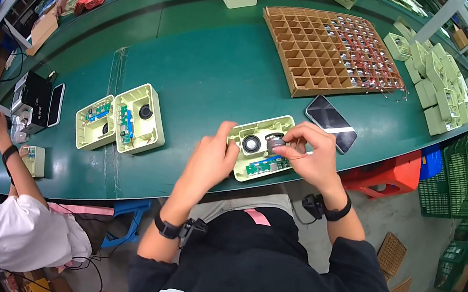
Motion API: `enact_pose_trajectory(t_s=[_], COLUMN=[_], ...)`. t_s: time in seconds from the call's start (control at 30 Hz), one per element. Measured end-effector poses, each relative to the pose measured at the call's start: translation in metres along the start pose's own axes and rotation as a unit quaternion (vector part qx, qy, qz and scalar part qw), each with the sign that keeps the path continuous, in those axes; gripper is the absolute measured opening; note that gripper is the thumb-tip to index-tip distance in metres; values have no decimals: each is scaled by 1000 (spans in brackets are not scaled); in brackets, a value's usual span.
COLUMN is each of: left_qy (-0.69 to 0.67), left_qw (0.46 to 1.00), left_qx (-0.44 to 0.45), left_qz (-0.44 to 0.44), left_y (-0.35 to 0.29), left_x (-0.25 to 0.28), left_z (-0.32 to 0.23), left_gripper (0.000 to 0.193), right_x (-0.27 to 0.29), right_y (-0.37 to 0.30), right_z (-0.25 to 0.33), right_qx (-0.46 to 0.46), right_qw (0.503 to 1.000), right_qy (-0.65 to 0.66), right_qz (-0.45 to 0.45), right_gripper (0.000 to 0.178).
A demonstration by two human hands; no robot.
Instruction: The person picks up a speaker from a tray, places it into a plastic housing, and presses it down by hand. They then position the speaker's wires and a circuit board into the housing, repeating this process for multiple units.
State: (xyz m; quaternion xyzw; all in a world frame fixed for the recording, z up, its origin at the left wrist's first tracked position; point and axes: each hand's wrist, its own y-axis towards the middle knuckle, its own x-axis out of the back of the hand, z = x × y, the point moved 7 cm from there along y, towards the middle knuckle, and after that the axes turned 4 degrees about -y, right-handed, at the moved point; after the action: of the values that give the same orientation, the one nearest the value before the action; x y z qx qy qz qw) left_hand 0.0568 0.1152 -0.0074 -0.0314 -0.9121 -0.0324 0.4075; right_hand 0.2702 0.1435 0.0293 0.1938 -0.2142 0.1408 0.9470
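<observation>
In front of me, near the table's front edge, lies a pale green plastic housing (268, 125), its hollow side up. Inside it are a round black speaker-like part (251, 144) at the left and a green circuit board (267, 167) along the near side. My left hand (210, 157) grips the housing by its left edge. Between the thumb and fingers of my right hand (314, 153) is a small dark round speaker-like part (275, 143), held at the housing's right half. The fingers partly hide it, so whether it touches the housing is unclear.
A phone (332, 123) lies just beyond my right hand, before a divided cardboard tray (308, 56) of wired parts. Two more housings (150, 108) with boards stand left. Stacked pale green housings (436, 87) fill the far right. A co-worker (24, 216) works at the left.
</observation>
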Motion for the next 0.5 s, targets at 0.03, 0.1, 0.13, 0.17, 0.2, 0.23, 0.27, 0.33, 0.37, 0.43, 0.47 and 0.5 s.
enact_pose_trajectory(t_s=[0.03,0.1,0.13,0.17,0.2,0.23,0.27,0.33,0.37,0.43,0.47,0.5], left_qy=[-111,-227,-234,-240,-246,-250,-249,-247,-249,-267,-276,-277], left_qw=[992,964,964,963,962,960,961,963,963,956,952,952], left_qx=[67,137,123,109,95,99,92,77,78,84,86,87], left_qz=[0,-5,-28,-50,-73,-76,-74,-70,-70,-89,-98,-97], left_y=[-14,-26,-28,-31,-33,-35,-36,-37,-37,-38,-38,-38], left_x=[-3,-11,-13,-14,-15,-18,-19,-21,-21,-18,-18,-18], left_z=[1,10,13,15,17,19,20,20,21,21,20,20], left_gripper=[38,35,34,32,31,31,32,32,32,31,30,30], right_x=[-1,-7,-13,-19,-24,-25,-27,-30,-31,-35,-36,-36], right_y=[7,19,23,26,27,27,28,28,28,29,29,29], right_z=[6,10,11,11,12,11,10,11,10,10,10,9], right_qx=[40,82,113,144,175,176,188,211,210,214,215,214], right_qw=[998,993,987,979,969,969,965,957,957,955,955,955], right_qy=[-44,-90,-118,-145,-171,-172,-180,-196,-196,-198,-199,-200], right_qz=[-2,4,13,22,29,35,36,34,36,45,49,50], right_gripper=[20,20,20,21,21,21,21,20,20,19,18,18])
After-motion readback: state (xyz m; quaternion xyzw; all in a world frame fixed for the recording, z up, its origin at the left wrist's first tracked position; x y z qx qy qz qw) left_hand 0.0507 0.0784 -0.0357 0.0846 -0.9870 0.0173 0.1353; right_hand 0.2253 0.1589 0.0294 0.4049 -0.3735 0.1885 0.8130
